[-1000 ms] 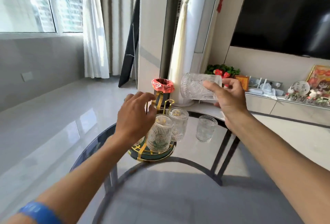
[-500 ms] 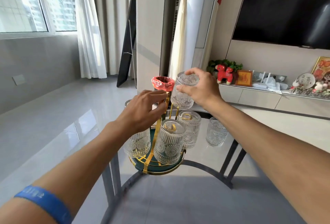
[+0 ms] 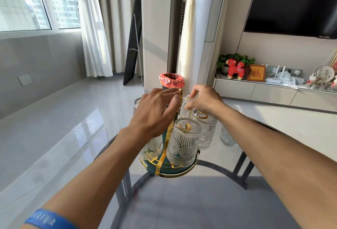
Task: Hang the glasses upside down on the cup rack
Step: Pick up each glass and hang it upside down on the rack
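1. Risk judged: glass (image 3: pixel 187 104) at frame centre is inverted over a gold peg; if let go before it is seated, it could tip or knock the neighbouring hung glass (image 3: pixel 205 130) just below it, glass on glass
2. Cup rack (image 3: pixel 169 168) could be rocked if the steadying grip slips; base sits on the glass tabletop (image 3: pixel 200 201) at lower centre
3. Right hand (image 3: pixel 204 99) is curled part-closed, fingertips pinched on that glass's upturned base
4. Left hand (image 3: pixel 156 112) is loosely open, fingers laid on the rack's gold top handle (image 3: pixel 180 92)
5. One glass (image 3: pixel 228 137) is left unhung on the tabletop, right of the rack
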Available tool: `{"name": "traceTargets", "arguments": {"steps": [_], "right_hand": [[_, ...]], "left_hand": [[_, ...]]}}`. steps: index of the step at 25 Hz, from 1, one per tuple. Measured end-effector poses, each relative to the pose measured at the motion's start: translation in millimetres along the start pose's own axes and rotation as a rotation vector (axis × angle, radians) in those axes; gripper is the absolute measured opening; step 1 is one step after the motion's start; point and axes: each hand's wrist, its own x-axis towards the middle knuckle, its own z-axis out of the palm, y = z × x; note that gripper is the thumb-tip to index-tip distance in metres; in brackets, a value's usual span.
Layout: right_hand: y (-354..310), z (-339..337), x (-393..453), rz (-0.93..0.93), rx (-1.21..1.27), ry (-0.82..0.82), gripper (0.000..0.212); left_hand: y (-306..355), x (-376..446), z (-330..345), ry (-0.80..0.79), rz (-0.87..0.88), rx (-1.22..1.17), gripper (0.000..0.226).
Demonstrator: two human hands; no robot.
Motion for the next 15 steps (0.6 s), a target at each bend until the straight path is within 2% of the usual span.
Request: {"name": "traceTargets", "arguments": {"steps": [4,7,8,9,10,12,14,15], "right_hand": [[-4.4,-7.4,3.8,-0.028,-0.115,-0.042,0.024],[1.6,-17.9,-7.0,-0.061,-0.025,-0.214,0.026],[6.1,-21.6,-18.0,-0.095,0.003,-0.212,0.032],[11.9,-24.6,-32.6,-0.134,0.036,-0.133,0.033],[19.0,-27.5,-48.7,-0.147,0.111,-0.006,0.031],[37.4,-36.9,-83.5,0.014,0.442,0.18,0.025],[61.7,-46.1,-116.6,0.253,0.812,0.168,0.026],[76.3,-47.8,-131.0,0.328,0.888,0.131,0.026]], "left_hand": [[4.5,2.1,-0.6,0.018,0.008,0.037,0.052],[10.9,-0.9,-1.5,-0.047,-0.028,0.092,0.052],[14.3,-0.2,-2.8,-0.097,-0.053,0.152,0.05],[19.1,1.5,-4.4,-0.154,-0.08,0.234,0.049],[25.7,2.2,-5.5,-0.187,-0.101,0.31,0.049],[47.4,-6.8,-1.6,-0.105,-0.063,0.352,0.044],[75.8,-38.9,20.6,0.065,0.103,0.22,0.033],[89.3,-64.1,38.7,0.07,0.163,0.122,0.031]]}}
